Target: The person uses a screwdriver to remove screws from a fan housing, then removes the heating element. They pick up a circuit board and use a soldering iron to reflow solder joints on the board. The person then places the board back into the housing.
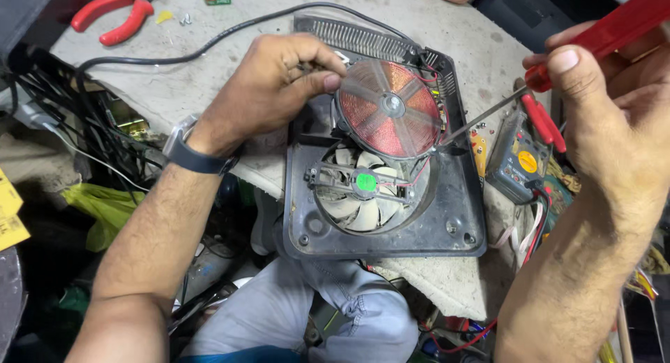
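The round copper-red induction coil disc, ribbed with dark spokes running out from a grey hub, sits tilted up off the open black plastic cooker housing that lies on the worn pale workbench top. Its left rim is right at the fingertips of the left hand: the thumb presses against the disc's edge while the other fingers curl together over the top of the rim, pinching the coil. Just below those fingers, inside the housing, a pale-bladed round cooling fan with a green sticker on its hub lies under a black bracket.

The right hand is well apart from the disc, up to the right. Its thumb and fingers are pressed together around the translucent red handle of a screwdriver, whose thin steel shaft slants down leftwards until the tip meets the coil's right edge.

Under that hand's fingers stands a grey handheld multimeter with a yellow dial, red and black leads trailing beside it. Beyond the left hand's knuckles a black power cable curves across the bench, and farther off lie red-handled pliers.
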